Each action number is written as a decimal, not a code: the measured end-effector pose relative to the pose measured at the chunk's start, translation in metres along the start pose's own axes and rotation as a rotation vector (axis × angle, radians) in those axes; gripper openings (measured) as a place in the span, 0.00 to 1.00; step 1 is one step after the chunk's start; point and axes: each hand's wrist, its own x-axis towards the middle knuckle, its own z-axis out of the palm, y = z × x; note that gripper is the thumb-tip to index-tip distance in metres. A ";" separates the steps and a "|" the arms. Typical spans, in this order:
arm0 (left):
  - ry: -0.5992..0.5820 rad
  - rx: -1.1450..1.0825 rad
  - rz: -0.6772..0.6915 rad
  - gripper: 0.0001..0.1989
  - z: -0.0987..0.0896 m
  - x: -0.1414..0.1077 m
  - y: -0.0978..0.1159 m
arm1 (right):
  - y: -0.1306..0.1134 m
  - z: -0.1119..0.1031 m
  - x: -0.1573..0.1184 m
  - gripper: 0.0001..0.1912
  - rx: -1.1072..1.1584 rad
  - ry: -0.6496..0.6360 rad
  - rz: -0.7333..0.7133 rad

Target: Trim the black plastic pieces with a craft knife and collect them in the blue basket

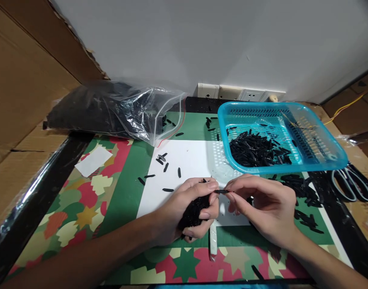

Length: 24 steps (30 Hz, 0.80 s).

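Observation:
My left hand is closed around a clump of small black pieces, which shows between its fingers. Its thumb and forefinger also touch one end of a single slim black piece. The other end of that piece is pinched between the thumb and forefinger of my right hand. Both hands are over the white sheet, close together. Below them a thin white wrapped stick lies on the patterned paper. Several loose black pieces are scattered to the left of my hands.
Behind my right hand stands a blue basket holding many black pieces. A clear zip bag full of black material lies at the back left. Scissors are at the right, near more black pieces. A white paper scrap lies left.

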 end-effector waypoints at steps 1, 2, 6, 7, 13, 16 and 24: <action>-0.002 0.003 -0.001 0.17 0.000 0.000 0.000 | 0.000 0.000 0.000 0.06 -0.004 0.001 0.002; 0.000 0.006 -0.002 0.17 -0.001 0.000 0.000 | 0.000 0.000 0.000 0.06 -0.009 0.003 0.004; 0.004 -0.004 0.006 0.17 -0.001 0.001 -0.001 | 0.000 -0.001 0.000 0.06 -0.008 0.002 0.010; 0.004 -0.009 0.008 0.17 -0.001 0.001 -0.001 | 0.000 -0.001 0.000 0.06 -0.002 0.001 0.011; 0.001 -0.021 0.022 0.16 0.000 0.001 0.000 | -0.001 -0.001 -0.001 0.07 0.025 0.003 0.029; -0.010 -0.018 0.030 0.15 -0.001 0.001 0.000 | -0.001 -0.001 0.000 0.07 0.023 0.002 0.039; -0.001 -0.017 0.046 0.15 -0.003 0.001 -0.001 | -0.003 0.000 0.002 0.04 0.052 -0.031 0.077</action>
